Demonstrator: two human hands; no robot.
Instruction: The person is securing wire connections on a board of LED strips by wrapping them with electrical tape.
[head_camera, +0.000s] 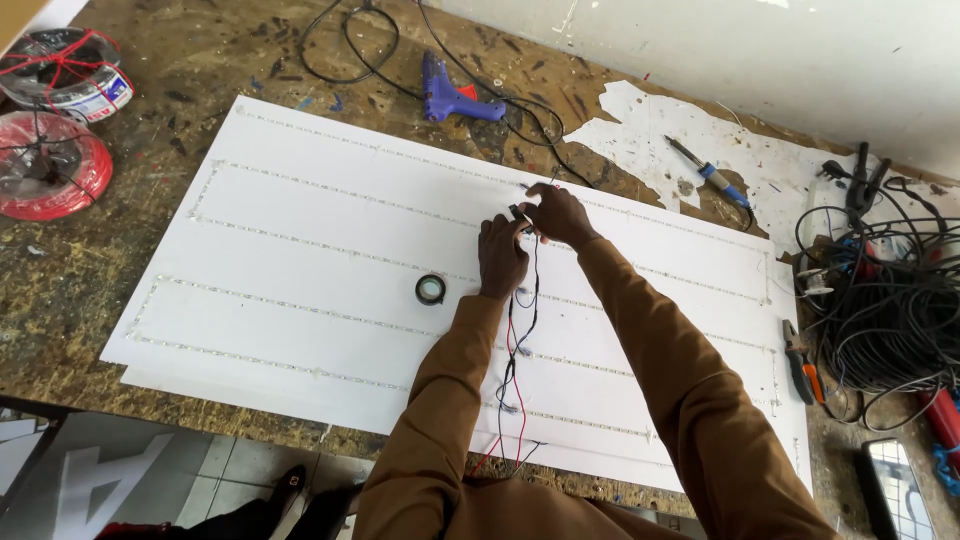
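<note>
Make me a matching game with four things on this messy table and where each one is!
Things:
1. glue gun
2. roll of tape
3. soldering iron
4. red wire spool

Places:
A. at the left edge of the table
B. on the white board, just beside the left hand
C. above the board's top edge, among black cables
D. on the torn white patch, upper right

Pairs: 1-C, 2-B, 3-D, 4-A

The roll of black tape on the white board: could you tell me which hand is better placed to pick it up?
Probably the left hand: the tape roll lies just to its left on the white board, while the right hand is farther away, pinching the wires.
</note>
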